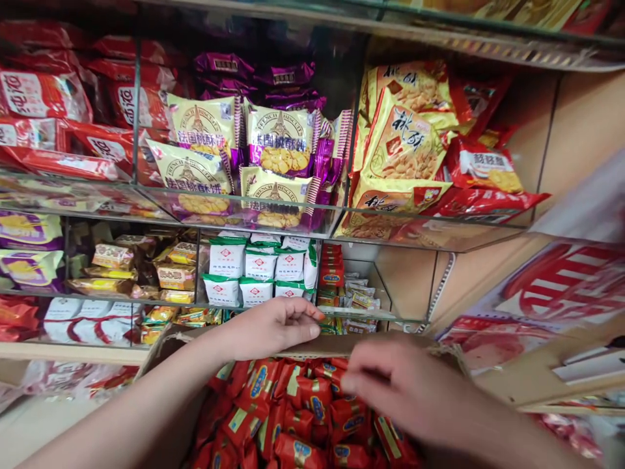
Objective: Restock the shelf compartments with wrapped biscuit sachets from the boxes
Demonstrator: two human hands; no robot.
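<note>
An open cardboard box (336, 346) in front of me holds many small red wrapped packets (297, 420) with blue-and-gold labels. My left hand (280, 327) is over the far rim of the box, its fingers loosely bent and the thumb apart from them; I see nothing in it. Over the right side of the packets is my right hand (390, 374), smeared by motion. Its fingers curve downward, and whether they hold anything is hidden. Similar red packets (333, 266) stand in a lower shelf compartment just beyond my hands.
Glass-fronted shelves (263, 207) span the view beyond the box. They hold French biscuit packs (280, 140), yellow snack bags (407, 143), red packs (46, 94) and white-and-green packets (258, 266). A wooden side panel (586, 124) and a red-and-white printed sheet (551, 286) are at right.
</note>
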